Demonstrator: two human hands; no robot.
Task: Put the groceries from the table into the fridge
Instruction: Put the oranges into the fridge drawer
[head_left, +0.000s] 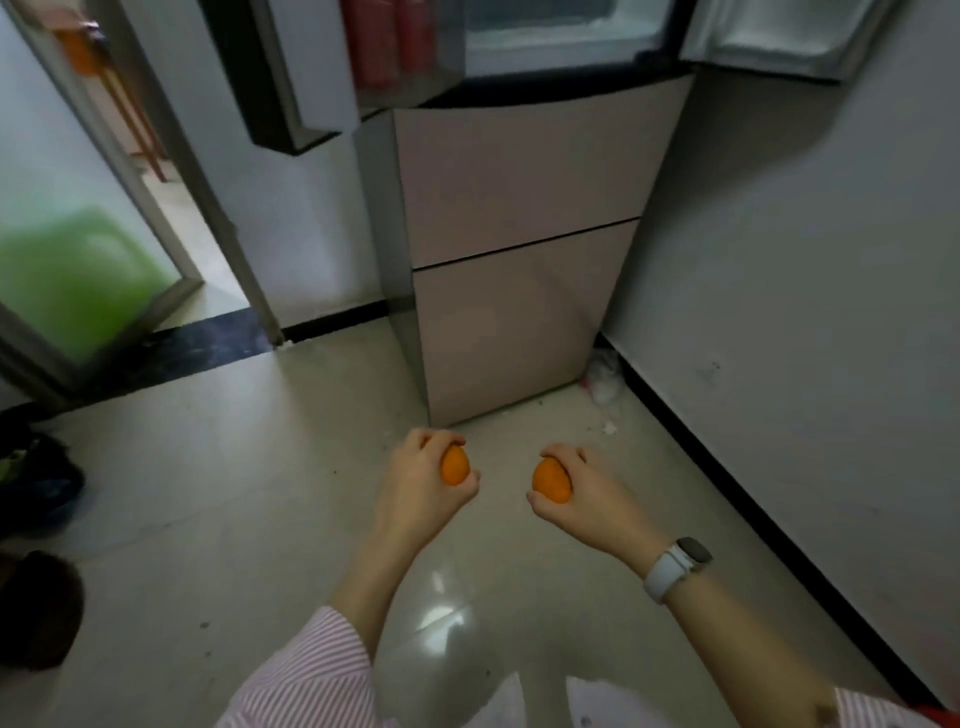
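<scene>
While each grip (415, 483) (587, 493) pinches an orange (455, 466) (550, 480), glossy floor (208, 493) meets fridge (519, 260).

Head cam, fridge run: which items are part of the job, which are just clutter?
Job:
- left hand holding orange
- right hand holding second orange
- fridge, upper doors open

Clutter:
- white wrappers beside fridge
- dark bag on floor
- green stool behind glass

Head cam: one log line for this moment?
phase: carry | left hand: holds orange | right hand: holds orange | fridge: upper doors open, lower drawers shut
</scene>
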